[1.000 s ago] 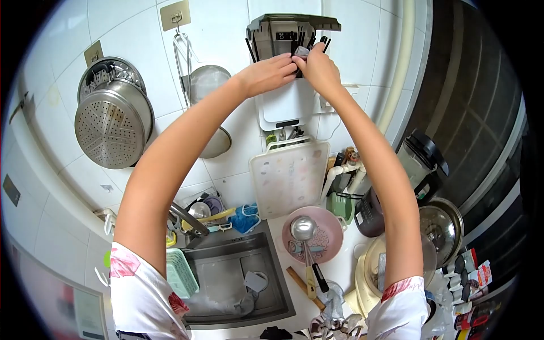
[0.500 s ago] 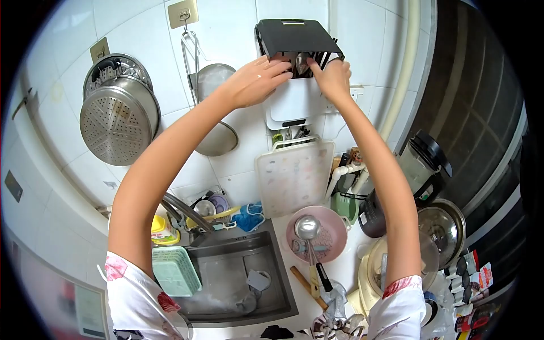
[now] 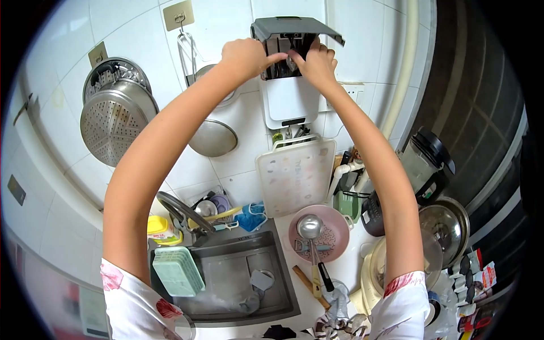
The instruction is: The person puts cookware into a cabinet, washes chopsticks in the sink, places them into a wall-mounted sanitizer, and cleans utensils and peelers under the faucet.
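Note:
A white wall-mounted holder point(image 3: 290, 102) with a raised dark grey lid point(image 3: 297, 25) hangs on the tiles at the top middle. Dark utensils stand inside it. At its left side is my left hand point(image 3: 246, 58), fingers curled and thumb stretched toward the opening; what it grips, if anything, is hidden. My right hand point(image 3: 317, 63) reaches into the right side of the opening, its thumb beside a shiny spoon-like piece point(image 3: 292, 63). Its other fingers are bent at the right edge, and whether they hold something is unclear.
Below stand a white cutting board point(image 3: 296, 177) and a pink basin point(image 3: 333, 232) with a ladle. A grey sink point(image 3: 226, 277) with green baskets point(image 3: 177, 272) is at lower left. Steamer pots point(image 3: 116, 124) hang left; a blender point(image 3: 425, 161) stands right.
The lid first swung down over the opening and is now tilted up again. My left hand has moved up and left, its fingers now curled. The green baskets have shifted slightly in view.

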`<control>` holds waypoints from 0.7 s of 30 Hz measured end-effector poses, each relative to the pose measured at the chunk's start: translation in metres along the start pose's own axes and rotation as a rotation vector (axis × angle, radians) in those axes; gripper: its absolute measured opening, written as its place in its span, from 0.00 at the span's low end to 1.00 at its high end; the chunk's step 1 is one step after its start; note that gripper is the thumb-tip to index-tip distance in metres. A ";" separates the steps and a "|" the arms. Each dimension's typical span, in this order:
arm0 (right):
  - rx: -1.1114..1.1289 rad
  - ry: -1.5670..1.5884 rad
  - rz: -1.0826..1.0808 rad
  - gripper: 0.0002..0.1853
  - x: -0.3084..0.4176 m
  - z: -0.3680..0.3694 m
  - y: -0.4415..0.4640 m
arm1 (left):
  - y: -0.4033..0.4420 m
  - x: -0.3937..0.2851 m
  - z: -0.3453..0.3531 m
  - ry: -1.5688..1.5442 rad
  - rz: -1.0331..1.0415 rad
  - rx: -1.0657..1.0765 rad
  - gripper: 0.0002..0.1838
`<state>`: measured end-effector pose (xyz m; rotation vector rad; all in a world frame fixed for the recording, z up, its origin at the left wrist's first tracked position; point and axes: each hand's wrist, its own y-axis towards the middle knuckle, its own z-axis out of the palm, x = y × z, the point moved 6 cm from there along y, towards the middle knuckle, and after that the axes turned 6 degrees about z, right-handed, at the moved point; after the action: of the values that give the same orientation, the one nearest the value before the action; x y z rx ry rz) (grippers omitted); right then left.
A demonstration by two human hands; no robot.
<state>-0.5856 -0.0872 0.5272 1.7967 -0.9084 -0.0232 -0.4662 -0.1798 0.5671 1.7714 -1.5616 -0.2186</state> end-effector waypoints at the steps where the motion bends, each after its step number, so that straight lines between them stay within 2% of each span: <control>1: 0.007 0.032 -0.021 0.43 0.000 0.003 0.003 | 0.003 -0.003 0.009 -0.036 0.022 0.011 0.41; 2: 0.007 0.032 -0.021 0.43 0.001 0.001 0.002 | 0.004 -0.007 0.018 -0.072 0.046 0.021 0.40; 3: 0.034 0.002 -0.021 0.43 0.003 -0.001 0.001 | 0.003 -0.012 0.020 -0.065 0.081 -0.116 0.33; 4: 0.058 -0.029 -0.018 0.44 0.005 -0.004 0.001 | 0.006 -0.014 0.028 -0.066 0.087 -0.118 0.33; 6: 0.099 -0.069 0.029 0.45 0.006 -0.003 0.005 | 0.014 -0.016 0.040 -0.317 0.115 -0.112 0.23; 7: 0.113 0.077 0.124 0.46 0.006 0.000 0.006 | 0.019 -0.014 0.046 -0.341 0.086 -0.117 0.13; 8: 0.129 0.225 0.219 0.46 0.005 0.003 0.007 | 0.019 -0.014 0.048 -0.341 0.089 -0.116 0.13; 10: 0.152 0.189 0.195 0.45 0.007 0.004 0.008 | 0.018 -0.012 0.048 -0.324 0.102 -0.158 0.18; 12: 0.078 0.019 0.202 0.42 0.007 -0.001 0.008 | 0.022 -0.005 0.056 -0.392 0.073 -0.162 0.18; 13: 0.007 0.013 0.222 0.37 0.006 -0.004 0.006 | 0.024 0.000 0.061 -0.463 0.040 -0.173 0.18; 16: 0.012 0.035 0.221 0.32 -0.005 -0.014 0.009 | 0.020 -0.001 0.053 -0.531 -0.003 -0.172 0.18; 17: 0.059 0.025 0.246 0.28 -0.010 -0.017 0.010 | 0.019 -0.001 0.048 -0.527 -0.006 -0.171 0.18; 18: -0.003 -0.001 0.276 0.25 -0.016 -0.019 0.010 | 0.018 -0.002 0.046 -0.409 -0.021 -0.122 0.15; 20: -0.020 0.174 0.313 0.25 -0.048 0.005 0.025 | 0.018 -0.003 0.041 -0.291 -0.035 -0.067 0.14; 21: 0.073 0.433 0.365 0.23 -0.054 0.016 0.029 | 0.019 -0.001 0.043 -0.370 -0.068 -0.039 0.14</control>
<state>-0.6468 -0.0722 0.5231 1.5882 -0.9113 0.6148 -0.5060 -0.1959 0.5485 1.8287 -1.7362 -0.6362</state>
